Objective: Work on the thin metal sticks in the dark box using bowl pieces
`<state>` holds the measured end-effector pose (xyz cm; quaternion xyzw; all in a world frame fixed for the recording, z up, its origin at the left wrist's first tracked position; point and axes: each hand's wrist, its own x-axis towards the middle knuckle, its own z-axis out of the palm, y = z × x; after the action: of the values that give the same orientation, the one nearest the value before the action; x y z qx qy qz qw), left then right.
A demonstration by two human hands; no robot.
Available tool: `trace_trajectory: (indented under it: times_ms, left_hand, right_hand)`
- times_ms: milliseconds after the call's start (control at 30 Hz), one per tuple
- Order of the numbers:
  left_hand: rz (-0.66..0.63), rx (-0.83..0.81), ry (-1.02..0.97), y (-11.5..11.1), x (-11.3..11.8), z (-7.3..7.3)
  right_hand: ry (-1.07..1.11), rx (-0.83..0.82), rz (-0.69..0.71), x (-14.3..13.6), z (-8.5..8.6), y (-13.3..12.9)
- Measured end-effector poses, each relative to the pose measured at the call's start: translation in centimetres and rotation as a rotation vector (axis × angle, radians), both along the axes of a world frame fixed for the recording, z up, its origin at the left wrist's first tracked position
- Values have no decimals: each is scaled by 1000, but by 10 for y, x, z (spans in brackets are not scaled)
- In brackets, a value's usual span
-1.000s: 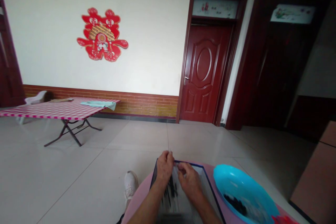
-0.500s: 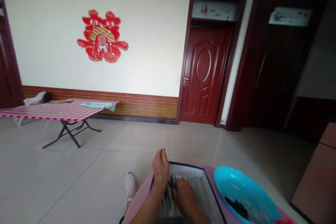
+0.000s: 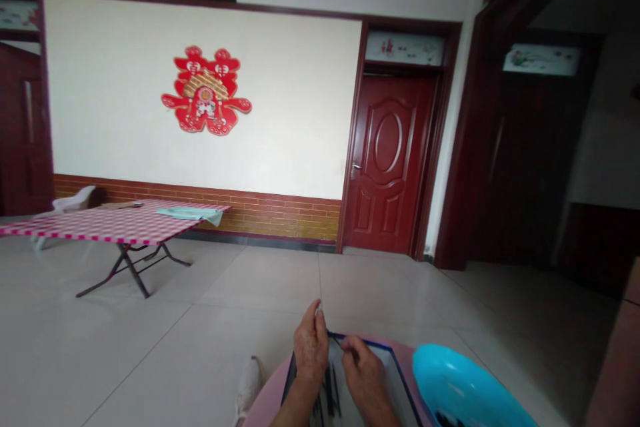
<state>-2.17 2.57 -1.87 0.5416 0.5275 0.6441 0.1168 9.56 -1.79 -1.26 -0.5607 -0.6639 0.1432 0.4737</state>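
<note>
My left hand is above the left far part of a shallow white box with a blue rim. Its fingers are drawn together, with a small pale bit near the tips; what they hold is not clear. My right hand is over the box, thumb and finger pinching a thin dark strip that points toward the left hand. Several long dark strips lie in the box between my wrists. The box rests on a round pink top.
Right of the box is a blue basin with dark pieces inside. A shoe shows at lower left. Farther off, a folding table with a checked cover bears a light green cloth. A red door is in the back wall.
The view has tilted up. My right hand has moved from low among the strips toward the box's far edge, now pinching a thin dark strip. My left hand stays beside it.
</note>
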Motion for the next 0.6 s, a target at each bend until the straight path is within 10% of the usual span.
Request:
trace_trajectory:
  times_ms: [200, 600]
  left_hand:
    - [-15, -24, 66, -1, 5, -2]
    - [-163, -37, 379, -7, 11, -9]
  right_hand:
    - [504, -11, -58, 14, 12, 3]
    - [827, 137, -158, 35, 9, 9]
